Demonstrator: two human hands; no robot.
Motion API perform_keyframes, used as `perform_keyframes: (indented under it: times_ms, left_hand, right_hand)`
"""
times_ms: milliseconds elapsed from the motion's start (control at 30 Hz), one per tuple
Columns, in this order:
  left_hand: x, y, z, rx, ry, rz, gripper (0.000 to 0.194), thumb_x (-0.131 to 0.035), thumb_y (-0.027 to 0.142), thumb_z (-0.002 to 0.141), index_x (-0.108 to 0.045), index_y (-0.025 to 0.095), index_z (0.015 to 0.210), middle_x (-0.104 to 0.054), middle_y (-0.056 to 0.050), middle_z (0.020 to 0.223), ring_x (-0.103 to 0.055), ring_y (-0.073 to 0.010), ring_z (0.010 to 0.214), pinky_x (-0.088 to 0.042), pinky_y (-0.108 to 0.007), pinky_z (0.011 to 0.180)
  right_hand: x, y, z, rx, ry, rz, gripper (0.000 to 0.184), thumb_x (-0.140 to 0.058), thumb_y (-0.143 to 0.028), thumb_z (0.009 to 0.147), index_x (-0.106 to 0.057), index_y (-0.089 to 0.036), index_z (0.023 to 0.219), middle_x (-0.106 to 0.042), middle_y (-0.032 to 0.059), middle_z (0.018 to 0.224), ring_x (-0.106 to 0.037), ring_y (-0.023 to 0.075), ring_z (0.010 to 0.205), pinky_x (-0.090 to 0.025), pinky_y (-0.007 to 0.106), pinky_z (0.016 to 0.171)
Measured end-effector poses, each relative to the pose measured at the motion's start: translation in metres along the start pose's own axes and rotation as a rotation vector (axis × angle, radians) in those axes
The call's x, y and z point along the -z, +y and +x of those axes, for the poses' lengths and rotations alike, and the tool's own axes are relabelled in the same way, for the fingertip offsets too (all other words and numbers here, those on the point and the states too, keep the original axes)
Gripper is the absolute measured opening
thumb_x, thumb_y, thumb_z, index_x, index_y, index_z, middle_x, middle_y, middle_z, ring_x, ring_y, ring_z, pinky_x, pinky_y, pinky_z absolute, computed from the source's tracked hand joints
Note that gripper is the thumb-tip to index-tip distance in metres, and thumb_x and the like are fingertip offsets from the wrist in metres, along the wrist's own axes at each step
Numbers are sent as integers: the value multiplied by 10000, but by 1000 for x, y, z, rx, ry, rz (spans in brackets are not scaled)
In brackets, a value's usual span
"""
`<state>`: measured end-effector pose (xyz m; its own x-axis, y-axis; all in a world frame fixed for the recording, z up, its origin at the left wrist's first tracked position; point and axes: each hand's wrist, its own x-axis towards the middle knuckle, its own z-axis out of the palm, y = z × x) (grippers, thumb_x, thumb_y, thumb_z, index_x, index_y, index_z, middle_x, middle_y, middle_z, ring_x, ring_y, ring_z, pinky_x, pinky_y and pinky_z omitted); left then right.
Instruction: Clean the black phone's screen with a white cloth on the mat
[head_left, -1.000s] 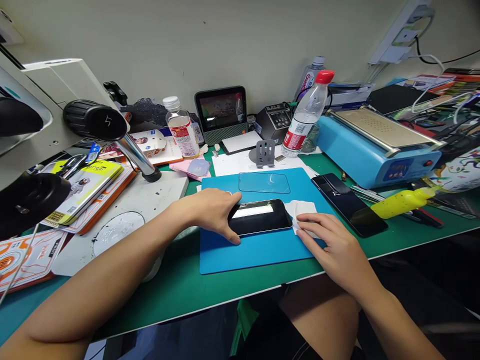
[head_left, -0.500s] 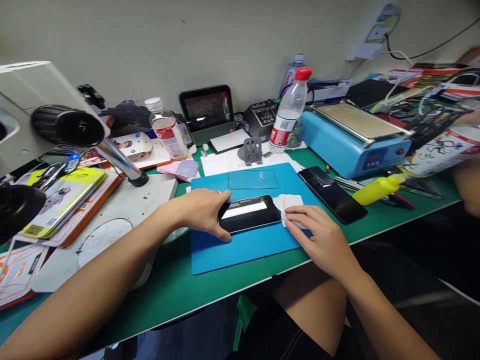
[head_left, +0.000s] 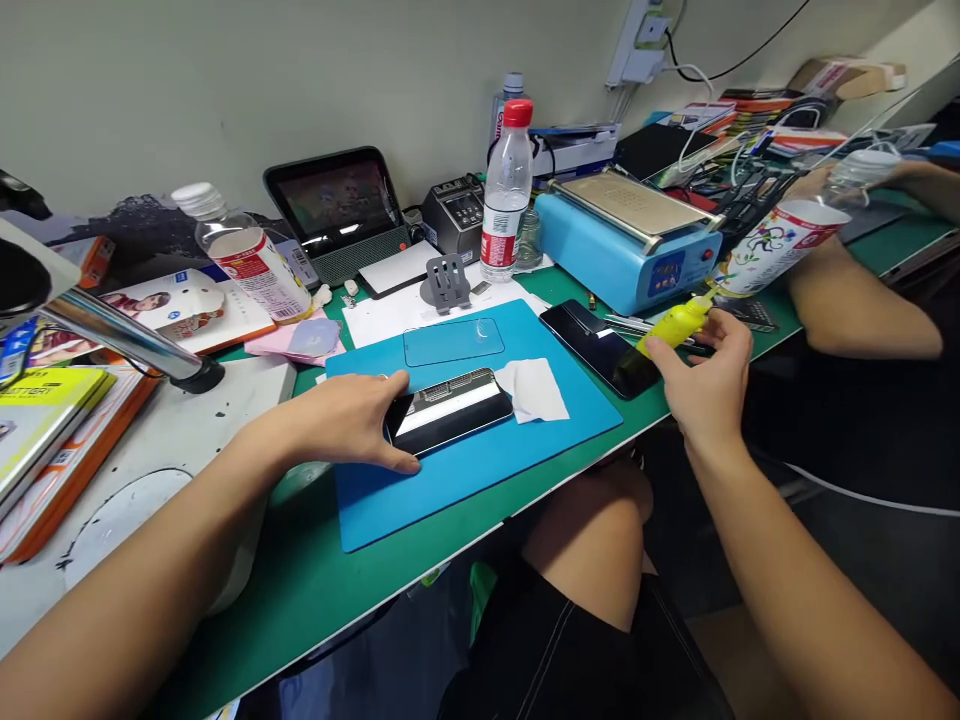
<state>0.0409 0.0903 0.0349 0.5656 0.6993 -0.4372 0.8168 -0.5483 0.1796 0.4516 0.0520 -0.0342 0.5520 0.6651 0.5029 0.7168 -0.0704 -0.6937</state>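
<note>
My left hand grips the left end of a phone, thumb on the near edge and fingers on the far edge. The phone lies on a blue mat, its dark face catching a bright reflection. A white tissue touches its right end. Behind the phone, a clear glass panel with a dark outline rests on the mat. To the right, my right hand is closed around a yellow squeeze bottle with a narrow tip. Just left of that bottle lies a second black phone.
A blue heating-plate machine stands behind the yellow bottle. Upright at the back is a red-capped water bottle. A patterned paper cup leans at right, near another person's arm. A metal stand post rises at left.
My right hand has left the tissue, moved right and taken hold of the yellow squeeze bottle. The tissue lies spread on the mat. My left hand stays on the phone; the view has turned right.
</note>
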Motion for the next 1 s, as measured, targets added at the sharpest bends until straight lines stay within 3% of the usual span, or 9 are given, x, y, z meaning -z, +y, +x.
perform_keyframes:
  times_ms: [167,367,500,600,767,867,1000]
  left_hand:
    - [4,2,-2,-10,23,14,712,-623,851,694,-476,234,1018,-682,-75,928,-631,-280,792,-385,-330,606]
    - [6,-1,-3,-30,25,-2,765,-629,867,678,-494,226,1074,-697,-87,972,-654,-297,839,-381,-330,613]
    - [5,-3,-4,-34,33,-12,777,-632,865,674,-497,223,1089,-701,-90,973,-657,-292,826,-373,-328,597]
    - [5,-4,-4,-39,38,-9,781,-628,866,671,-500,222,1093,-701,-92,979,-657,-290,822,-368,-326,587]
    - [5,-5,-3,-51,55,-1,813,-623,883,655,-505,221,1112,-711,-100,1008,-668,-298,836,-364,-322,579]
    - [6,-5,-3,-53,59,-2,809,-639,864,658,-514,217,1128,-721,-104,1020,-676,-305,860,-383,-323,599]
    - [6,-6,-3,-52,49,-7,831,-634,865,662,-521,211,1162,-728,-113,1031,-683,-309,872,-406,-325,620]
  right_hand:
    - [-5,-2,8,62,-62,-35,578,-752,-487,810,-668,-109,1240,-721,249,1187,-689,397,1049,-519,547,924]
    - [-11,-29,-17,286,-12,-21,635,-828,-496,724,-701,-157,1245,-748,156,1140,-705,348,1024,-543,519,952]
    - [-10,-62,-43,370,-217,82,539,-783,-456,829,-687,-199,1293,-734,127,1192,-708,302,1031,-559,478,966]
    - [-9,-90,-63,543,-424,102,503,-714,-402,909,-644,-215,1371,-706,103,1205,-692,279,1086,-543,429,990]
    - [-11,-118,-89,711,-711,117,557,-644,-353,977,-499,-257,1507,-675,83,1223,-689,225,1084,-554,318,897]
    - [-15,-121,-98,738,-810,113,491,-637,-365,983,-525,-260,1450,-685,70,1155,-693,212,1027,-562,303,844]
    - [-18,-120,-103,750,-821,86,448,-610,-365,997,-539,-262,1427,-675,73,1127,-692,209,992,-566,296,788]
